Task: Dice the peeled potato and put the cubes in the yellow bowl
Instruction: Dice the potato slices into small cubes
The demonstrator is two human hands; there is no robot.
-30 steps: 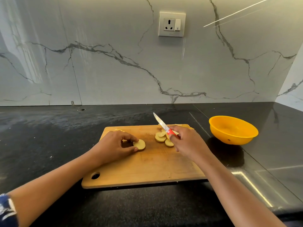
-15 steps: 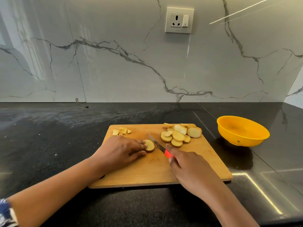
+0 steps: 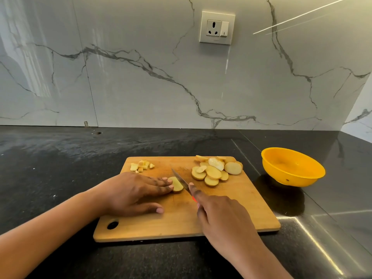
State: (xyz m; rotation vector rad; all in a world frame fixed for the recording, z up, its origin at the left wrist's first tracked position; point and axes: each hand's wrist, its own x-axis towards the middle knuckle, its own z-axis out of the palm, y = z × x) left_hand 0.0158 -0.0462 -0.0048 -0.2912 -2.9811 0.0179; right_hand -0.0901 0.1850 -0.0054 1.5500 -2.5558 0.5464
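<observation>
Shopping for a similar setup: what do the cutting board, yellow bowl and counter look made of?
Cutting board: wood, matte, with visible grain and faint knife marks. Yellow bowl: probably plastic; even colour, thin wall, soft sheen. Counter: dark polished stone, possibly granite; fine speckles and sharp light reflections.

Home kitchen. Black polished stone tabletop (image 3: pixel 60 158) runs into corner; white marble-look wall (image 3: pixel 130 93) with grey veins behind it as splashback. Socket with switch (image 3: pixel 217 28) set in wall above tabletop. Wooden cutting board (image 3: pixel 241 202) on tabletop carries potato slices (image 3: pixel 213 172), cubes (image 3: pixel 142 165), knife (image 3: pixel 180 179). Yellow bowl (image 3: pixel 296 178) near board, on right.
</observation>
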